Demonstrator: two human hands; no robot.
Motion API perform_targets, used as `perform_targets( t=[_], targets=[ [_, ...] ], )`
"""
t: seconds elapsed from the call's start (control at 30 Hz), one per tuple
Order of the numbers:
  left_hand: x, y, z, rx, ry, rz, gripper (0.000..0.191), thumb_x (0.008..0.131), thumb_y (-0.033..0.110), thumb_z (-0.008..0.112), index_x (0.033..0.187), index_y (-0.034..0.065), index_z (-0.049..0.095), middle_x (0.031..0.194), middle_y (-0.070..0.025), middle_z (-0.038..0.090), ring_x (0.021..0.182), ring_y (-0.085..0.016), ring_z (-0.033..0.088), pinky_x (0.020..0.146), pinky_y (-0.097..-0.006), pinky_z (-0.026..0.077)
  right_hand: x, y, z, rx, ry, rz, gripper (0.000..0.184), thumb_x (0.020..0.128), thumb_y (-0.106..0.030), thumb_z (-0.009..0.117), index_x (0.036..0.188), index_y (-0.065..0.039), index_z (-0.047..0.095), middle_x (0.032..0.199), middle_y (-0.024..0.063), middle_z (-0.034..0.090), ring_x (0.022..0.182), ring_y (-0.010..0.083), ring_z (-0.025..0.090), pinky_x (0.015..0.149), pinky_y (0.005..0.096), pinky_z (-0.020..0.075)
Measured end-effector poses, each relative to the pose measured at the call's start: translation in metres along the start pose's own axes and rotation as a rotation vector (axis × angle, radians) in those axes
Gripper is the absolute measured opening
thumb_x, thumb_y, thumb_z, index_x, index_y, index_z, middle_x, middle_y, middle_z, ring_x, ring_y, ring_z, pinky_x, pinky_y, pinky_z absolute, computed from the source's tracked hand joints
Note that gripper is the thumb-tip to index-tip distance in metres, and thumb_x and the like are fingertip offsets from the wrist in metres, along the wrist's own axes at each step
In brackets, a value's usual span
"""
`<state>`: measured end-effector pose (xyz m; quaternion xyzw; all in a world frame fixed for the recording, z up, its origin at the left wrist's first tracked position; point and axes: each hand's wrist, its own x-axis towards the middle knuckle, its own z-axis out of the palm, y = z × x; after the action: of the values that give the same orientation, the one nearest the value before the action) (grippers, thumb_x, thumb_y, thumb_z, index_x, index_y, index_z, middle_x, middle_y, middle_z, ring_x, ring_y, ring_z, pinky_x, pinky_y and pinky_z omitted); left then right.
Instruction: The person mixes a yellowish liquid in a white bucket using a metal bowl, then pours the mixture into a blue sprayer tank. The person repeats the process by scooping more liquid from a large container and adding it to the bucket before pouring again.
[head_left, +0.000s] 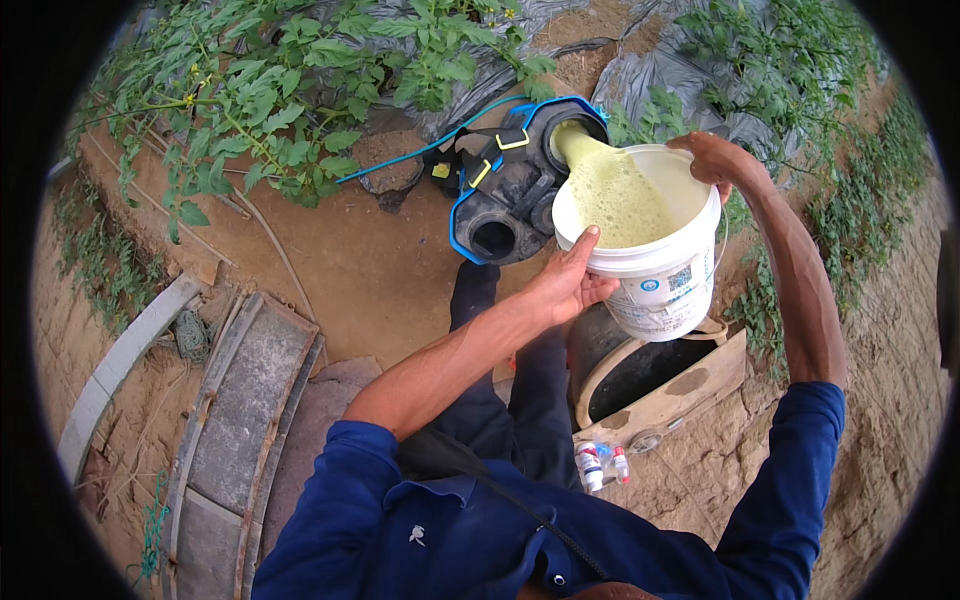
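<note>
A white plastic bucket is tilted in both my hands, away from me and to the left. My left hand holds its near left side, the thumb at the rim. On the far right rim, my right hand grips from above, its fingers partly hidden. Frothy yellow-green liquid runs over the bucket's lip into the round filler opening of a black knapsack sprayer with blue trim. The sprayer rests on the soil, its black straps with yellow buckles lying over it. A second dark round opening shows at its near end.
Below the bucket stands a dark-mouthed container beside a wooden board. Small plastic bottles lie near my legs. Tomato plants and plastic mulch film spread beyond. Slabs and a curved concrete piece flank my left.
</note>
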<state>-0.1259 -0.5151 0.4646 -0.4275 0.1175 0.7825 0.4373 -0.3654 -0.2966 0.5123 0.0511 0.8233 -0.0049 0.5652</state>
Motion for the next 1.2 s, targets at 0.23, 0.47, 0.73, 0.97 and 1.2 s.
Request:
perform_targets(
  t=[0.23, 0.47, 0.73, 0.97, 1.2],
  targets=[
    [-0.001, 0.002, 0.0, -0.013, -0.001, -0.009, 0.059, 0.109, 0.051, 0.06, 0.134, -0.003, 0.058, 0.101, -0.0137, 0.073, 0.073, -0.017, 0.075, 0.059, -0.0255, 0.068, 0.004, 0.001, -0.002, -0.003, -0.006, -0.008, 0.086, 0.082, 0.014, 0.043, 0.162, -0.017, 0.049, 0.123, 0.0263, 0.074, 0.082, 0.0399, 0.081, 0.061, 0.0473, 0.0708],
    [-0.002, 0.004, 0.001, -0.03, -0.009, -0.013, 0.061, 0.11, 0.052, 0.06, 0.134, -0.0036, 0.058, 0.103, -0.0139, 0.073, 0.074, -0.018, 0.075, 0.059, -0.0252, 0.068, 0.009, 0.001, -0.005, -0.026, -0.03, -0.019, 0.087, 0.081, 0.012, 0.043, 0.163, -0.016, 0.048, 0.122, 0.026, 0.075, 0.081, 0.0391, 0.081, 0.061, 0.047, 0.0706],
    [-0.004, 0.005, 0.003, -0.026, -0.023, 0.015, 0.066, 0.107, 0.059, 0.06, 0.131, -0.0032, 0.058, 0.103, -0.0122, 0.072, 0.074, -0.016, 0.074, 0.064, -0.026, 0.068, 0.009, -0.004, -0.009, -0.009, -0.041, -0.025, 0.085, 0.082, 0.012, 0.043, 0.162, -0.015, 0.049, 0.122, 0.0252, 0.075, 0.082, 0.039, 0.081, 0.061, 0.049, 0.0709],
    [-0.005, 0.007, 0.005, -0.05, -0.03, 0.016, 0.066, 0.108, 0.059, 0.058, 0.133, -0.0022, 0.057, 0.104, -0.0123, 0.072, 0.074, -0.016, 0.074, 0.064, -0.0257, 0.067, 0.008, -0.009, -0.013, -0.052, -0.054, -0.004, 0.086, 0.081, 0.013, 0.043, 0.162, -0.016, 0.049, 0.119, 0.0252, 0.076, 0.083, 0.0391, 0.081, 0.062, 0.049, 0.071],
    [-0.005, 0.009, 0.004, -0.061, -0.044, 0.005, 0.065, 0.108, 0.059, 0.058, 0.133, -0.0015, 0.057, 0.103, -0.012, 0.072, 0.074, -0.016, 0.074, 0.064, -0.0261, 0.067, 0.013, -0.011, -0.015, -0.061, -0.07, 0.001, 0.086, 0.08, 0.012, 0.043, 0.162, -0.016, 0.049, 0.119, 0.0253, 0.076, 0.082, 0.0379, 0.081, 0.06, 0.0479, 0.0703]
  ],
)
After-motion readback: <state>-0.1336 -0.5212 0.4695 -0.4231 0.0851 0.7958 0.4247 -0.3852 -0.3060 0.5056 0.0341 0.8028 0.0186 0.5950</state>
